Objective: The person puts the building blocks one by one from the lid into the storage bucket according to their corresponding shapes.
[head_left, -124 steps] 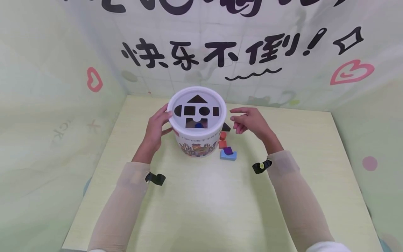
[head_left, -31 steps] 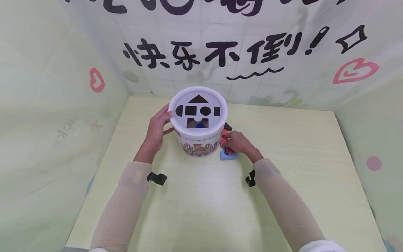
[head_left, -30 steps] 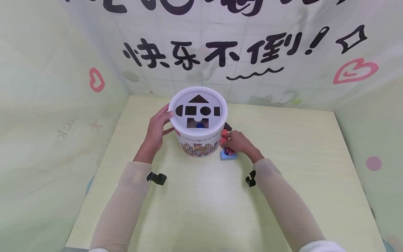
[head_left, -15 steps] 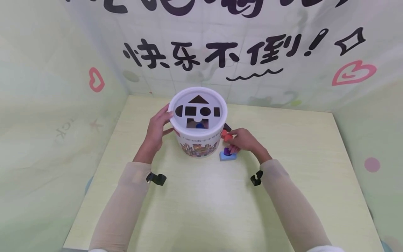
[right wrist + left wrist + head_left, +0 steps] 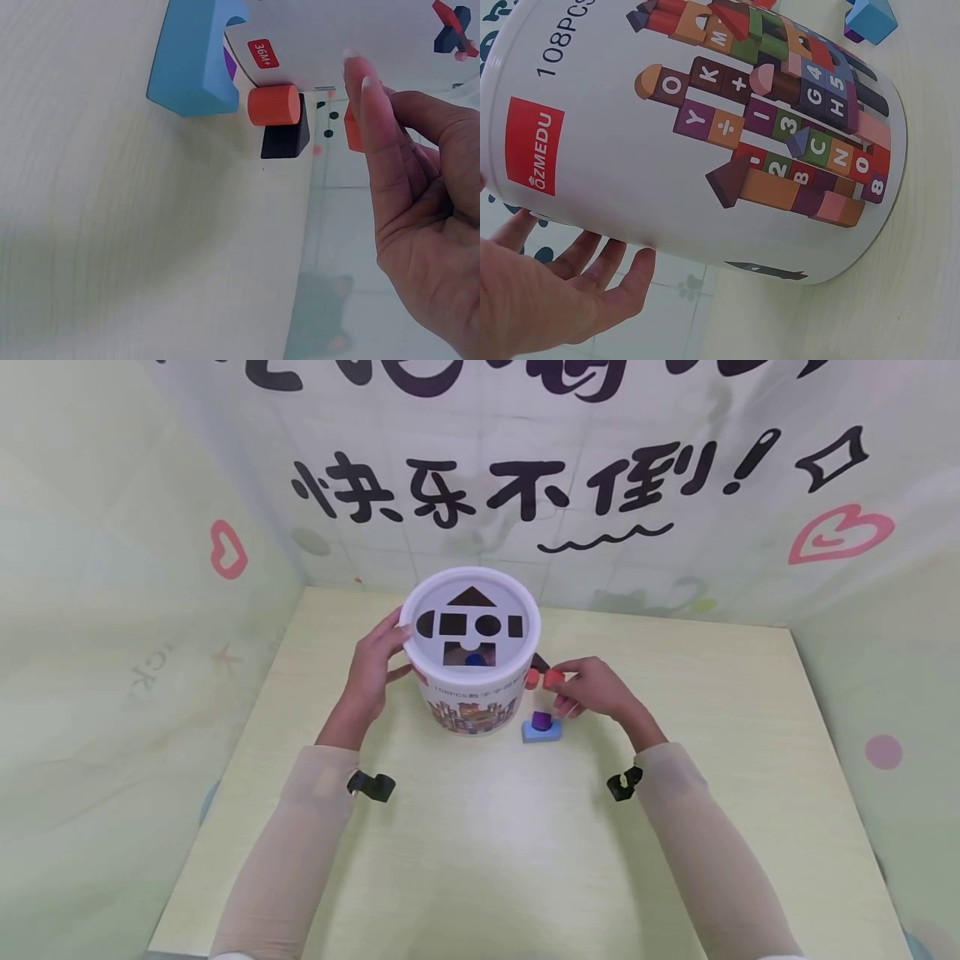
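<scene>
Pinching a red block (image 5: 553,679), the right hand (image 5: 592,685) has its fingers closed on that piece right of centre in the head view, apart from the bucket (image 5: 480,696); in the right wrist view, the block appears clear of the counter (image 5: 480,835). At centre left, the left hand (image 5: 366,668) rests against the bucket's side, thumb at the rim of the lid (image 5: 470,637) and fingers loosely spread along the wall, clenching nothing.

Between bucket and right hand sit a red cylinder (image 5: 532,679) and a dark block (image 5: 540,662); lower, near centre, a purple block (image 5: 542,721) is at the notch of a blue block (image 5: 542,733), whether in it or behind it I cannot tell.

To handle this well, I would pinch by the edges so that the block's faces stay visible, turn it with the fingertips, pass wide of the cylinder, and use the left hand only as a light brace, without tipping the bucket.
</scene>
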`<state>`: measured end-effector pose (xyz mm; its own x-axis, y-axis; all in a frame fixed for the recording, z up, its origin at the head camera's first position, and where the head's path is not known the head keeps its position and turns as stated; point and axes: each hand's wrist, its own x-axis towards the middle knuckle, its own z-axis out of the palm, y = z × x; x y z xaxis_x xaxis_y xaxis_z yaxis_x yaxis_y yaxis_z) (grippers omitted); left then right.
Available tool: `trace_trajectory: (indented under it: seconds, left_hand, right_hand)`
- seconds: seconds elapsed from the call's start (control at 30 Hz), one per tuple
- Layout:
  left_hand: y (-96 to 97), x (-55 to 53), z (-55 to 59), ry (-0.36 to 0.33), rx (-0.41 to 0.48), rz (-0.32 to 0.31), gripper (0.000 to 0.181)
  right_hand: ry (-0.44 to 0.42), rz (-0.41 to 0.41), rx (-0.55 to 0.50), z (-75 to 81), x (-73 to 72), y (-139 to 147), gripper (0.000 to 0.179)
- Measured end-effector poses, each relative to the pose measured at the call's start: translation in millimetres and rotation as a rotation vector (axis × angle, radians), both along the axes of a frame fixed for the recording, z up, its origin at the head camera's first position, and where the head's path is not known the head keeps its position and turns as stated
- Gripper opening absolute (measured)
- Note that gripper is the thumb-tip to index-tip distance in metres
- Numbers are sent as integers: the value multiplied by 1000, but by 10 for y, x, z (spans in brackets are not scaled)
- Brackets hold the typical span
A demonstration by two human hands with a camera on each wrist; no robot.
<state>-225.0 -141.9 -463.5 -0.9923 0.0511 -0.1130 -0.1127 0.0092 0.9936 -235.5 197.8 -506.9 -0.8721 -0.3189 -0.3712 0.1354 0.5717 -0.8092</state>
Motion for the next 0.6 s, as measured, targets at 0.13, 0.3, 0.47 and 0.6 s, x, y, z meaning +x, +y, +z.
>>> trace_trajectory:
  seconds: [0.13, 0.3, 0.47, 0.6]
  left_hand:
    - [0, 1, -5, 2, 1, 3, 50]
    - [-5, -2, -19, 6, -4, 4, 50]
    - [-2, 1, -8, 3, 2, 1, 51]
    - [0, 6, 0, 5, -3, -2, 51]
  right_hand:
    - [15, -3, 11, 102, -2, 26, 41]
    - [35, -7, 6, 234, -22, 43, 41]
    - [67, 6, -9, 366, -32, 67, 39]
    - [95, 15, 3, 503, -23, 68, 38]
